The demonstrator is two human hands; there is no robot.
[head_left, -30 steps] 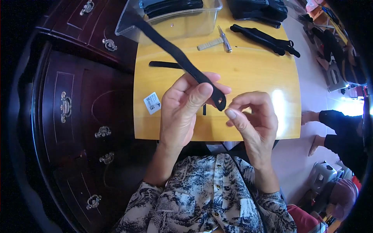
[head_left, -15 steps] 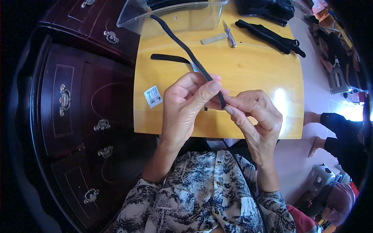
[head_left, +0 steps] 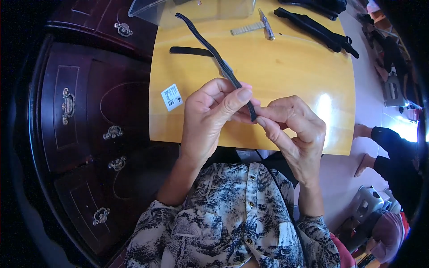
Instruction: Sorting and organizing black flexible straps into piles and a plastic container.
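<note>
A long, narrow black fabric strap point(head_left: 208, 46) runs up and to the left over the table, held in front of me. My left hand point(head_left: 209, 109) is closed on it near its lower end, thumb on top. At that end the thumb and forefinger of my right hand point(head_left: 297, 129) pinch together, touching the strap's tip. A second black strap point(head_left: 190, 51) lies on the table behind, its right part passing under the held one. To the left of my left hand lies a white printed label point(head_left: 171, 97).
The yellow table point(head_left: 295, 76) bears a clear plastic bin point(head_left: 232, 12), a pale segmented strip point(head_left: 247, 29), a slim metal tool point(head_left: 267, 26) and black fabric pieces point(head_left: 313, 30). Dark wooden drawers point(head_left: 67, 107) stand at the left. Another person's legs point(head_left: 393, 152) show at the right.
The view has shifted a little, so the table's things sit higher in it. My hands keep their hold on the strap with hardly any change.
</note>
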